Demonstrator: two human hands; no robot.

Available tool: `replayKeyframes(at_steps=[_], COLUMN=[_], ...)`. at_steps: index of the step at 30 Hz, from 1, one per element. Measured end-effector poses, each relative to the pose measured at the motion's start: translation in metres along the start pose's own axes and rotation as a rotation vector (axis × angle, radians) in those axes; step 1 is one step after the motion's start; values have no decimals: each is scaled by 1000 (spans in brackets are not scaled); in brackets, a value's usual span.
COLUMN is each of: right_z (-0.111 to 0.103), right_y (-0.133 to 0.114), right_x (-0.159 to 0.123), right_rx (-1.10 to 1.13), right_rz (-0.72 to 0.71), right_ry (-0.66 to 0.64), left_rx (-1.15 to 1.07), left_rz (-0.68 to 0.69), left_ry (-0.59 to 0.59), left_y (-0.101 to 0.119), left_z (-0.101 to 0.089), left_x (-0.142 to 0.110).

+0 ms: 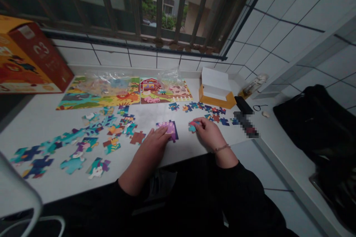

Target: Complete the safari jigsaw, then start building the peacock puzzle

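Observation:
My left hand (156,143) lies over the table's front part, its fingers stretched flat onto the lower left of a purple puzzle section (172,129) with white-eyed shapes and a dark blue edge. To its right, my right hand (208,130) pinches a teal and red puzzle piece (192,127) between thumb and fingers, at or just above the tabletop. A gap separates this piece from the purple section. Beside my left fingers is a brown puzzle piece (137,137). Part of the purple section is hidden under my fingertips.
Loose puzzle pieces (73,164) spread across the left; more pieces (216,117) lie at the right. Behind are two picture sheets (148,98) under clear plastic bags (169,78), an open yellow-white box (215,83), a big orange-red box (41,55) and a black case (244,105).

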State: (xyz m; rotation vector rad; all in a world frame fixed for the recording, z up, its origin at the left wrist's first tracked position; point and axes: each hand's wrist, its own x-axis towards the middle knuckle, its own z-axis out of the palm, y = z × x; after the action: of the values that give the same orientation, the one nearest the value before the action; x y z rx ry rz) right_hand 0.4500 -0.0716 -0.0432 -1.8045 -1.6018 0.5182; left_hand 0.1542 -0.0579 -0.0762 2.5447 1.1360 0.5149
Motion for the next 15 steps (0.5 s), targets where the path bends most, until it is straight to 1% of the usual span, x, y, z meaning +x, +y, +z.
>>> replayKeyframes(at_steps=[4,7,11,15], right_z=[4,10,17,22], right_y=[-4,-8,-10,-15], right_x=[-5,3,17,19], right_rx=[-95,-144,-176,-179], right_rz=[-51,-78,-184,-269], right_ry=[-78,-78,-83,-92], left_rx=[29,53,73,79], left_rz=[-18,-1,33,51], left_ry=[30,51,100,105], left_y=[-1,-1,1,3], left_z=[5,6,2,0], left_x=[9,6,-1,-4])
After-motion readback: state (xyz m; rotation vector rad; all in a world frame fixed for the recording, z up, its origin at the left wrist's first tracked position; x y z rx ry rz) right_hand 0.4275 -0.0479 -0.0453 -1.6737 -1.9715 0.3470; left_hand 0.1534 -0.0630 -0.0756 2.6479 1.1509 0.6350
